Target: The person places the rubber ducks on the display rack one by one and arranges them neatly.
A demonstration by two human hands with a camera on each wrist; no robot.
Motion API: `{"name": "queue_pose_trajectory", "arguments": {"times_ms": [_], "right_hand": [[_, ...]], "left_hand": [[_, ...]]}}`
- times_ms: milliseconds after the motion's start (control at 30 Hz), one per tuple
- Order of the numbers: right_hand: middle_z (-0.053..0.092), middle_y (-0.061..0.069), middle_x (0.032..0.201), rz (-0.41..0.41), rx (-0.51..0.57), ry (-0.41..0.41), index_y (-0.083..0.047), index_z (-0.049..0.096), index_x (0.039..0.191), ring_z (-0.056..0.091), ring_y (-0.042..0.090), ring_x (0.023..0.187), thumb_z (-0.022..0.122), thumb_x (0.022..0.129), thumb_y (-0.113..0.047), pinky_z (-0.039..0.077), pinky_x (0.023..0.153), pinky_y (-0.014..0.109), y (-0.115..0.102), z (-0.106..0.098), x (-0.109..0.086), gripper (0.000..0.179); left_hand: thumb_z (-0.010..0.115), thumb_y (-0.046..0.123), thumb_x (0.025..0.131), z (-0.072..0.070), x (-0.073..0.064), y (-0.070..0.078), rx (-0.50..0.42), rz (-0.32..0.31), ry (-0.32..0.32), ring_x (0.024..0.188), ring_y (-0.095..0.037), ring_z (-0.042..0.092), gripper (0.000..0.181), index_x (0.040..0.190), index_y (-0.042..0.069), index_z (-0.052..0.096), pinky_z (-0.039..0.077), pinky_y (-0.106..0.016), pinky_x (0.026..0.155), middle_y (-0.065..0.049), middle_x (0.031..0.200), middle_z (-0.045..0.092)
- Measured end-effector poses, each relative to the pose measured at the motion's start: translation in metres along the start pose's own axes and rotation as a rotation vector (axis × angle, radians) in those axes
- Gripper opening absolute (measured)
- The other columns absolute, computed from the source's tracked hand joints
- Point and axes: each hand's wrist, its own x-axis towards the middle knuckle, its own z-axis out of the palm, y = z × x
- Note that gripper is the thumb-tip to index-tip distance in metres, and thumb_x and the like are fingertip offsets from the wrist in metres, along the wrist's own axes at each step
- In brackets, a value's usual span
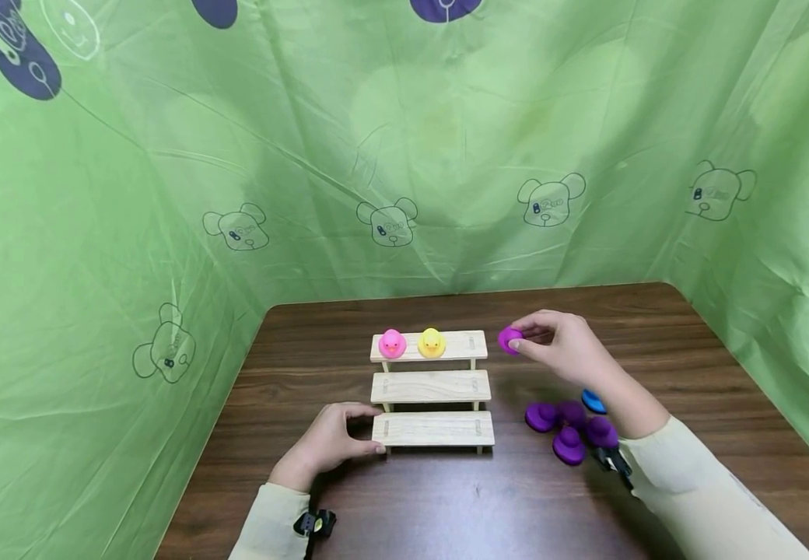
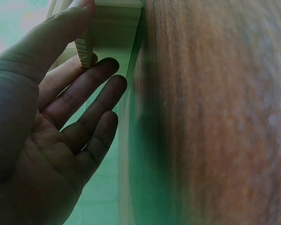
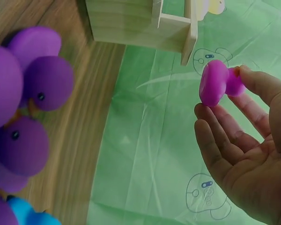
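A three-tier wooden step rack [image 1: 432, 386] stands on the table, a pink rubber duck [image 1: 392, 344] and a yellow rubber duck [image 1: 432, 343] side by side on its top tier. At the bottom tier's left end, my left hand [image 1: 337, 437] grips the board between thumb and fingers; the left wrist view shows the other fingers [image 2: 96, 105] loosely spread below. Just right of the top tier, my right hand [image 1: 567, 346] pinches a purple rubber duck [image 3: 215, 83] between thumb and fingertips, held up in the air. The duck's head lies toward the thumb.
Several purple rubber ducks [image 1: 569, 446] cluster on the table right of the rack, under my right forearm. Beside them a blue rubber duck [image 1: 593, 401] is partly hidden by the arm. Green curtains [image 1: 404, 155] enclose the wooden table [image 1: 474, 505] at the back and sides.
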Motion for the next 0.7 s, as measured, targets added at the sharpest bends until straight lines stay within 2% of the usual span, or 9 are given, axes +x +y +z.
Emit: {"name": "queue_pose_trajectory", "arguments": {"times_ms": [167, 467, 700], "right_hand": [[0.077, 0.002, 0.102, -0.007, 0.032, -0.011, -0.012, 0.078, 0.111, 0.074, 0.02, 0.091, 0.086, 0.091, -0.025, 0.06, 0.077, 0.027, -0.006, 0.007, 0.008, 0.026], [0.078, 0.0, 0.101, -0.004, 0.047, -0.036, -0.012, 0.078, 0.113, 0.073, 0.018, 0.091, 0.085, 0.091, -0.022, 0.06, 0.078, 0.029, -0.018, 0.02, 0.018, 0.025], [0.078, -0.001, 0.1, -0.016, 0.056, -0.053, -0.013, 0.079, 0.111, 0.074, 0.021, 0.091, 0.086, 0.09, -0.021, 0.06, 0.075, 0.028, -0.02, 0.031, 0.025, 0.023]], "left_hand": [[0.098, 0.034, 0.073, 0.0, 0.0, 0.0, -0.001, -0.003, 0.0, 0.115, -0.008, 0.065, 0.05, 0.118, 0.023, 0.078, 0.052, -0.038, 0.104, 0.013, 0.116, 0.074], [0.098, 0.035, 0.073, 0.0, 0.0, 0.0, 0.012, 0.008, 0.007, 0.114, -0.008, 0.065, 0.051, 0.118, 0.023, 0.079, 0.053, -0.038, 0.103, 0.013, 0.116, 0.074], [0.098, 0.037, 0.073, 0.0, -0.001, 0.0, 0.012, 0.008, 0.009, 0.114, -0.009, 0.065, 0.051, 0.118, 0.023, 0.079, 0.053, -0.038, 0.103, 0.012, 0.116, 0.074]]}}
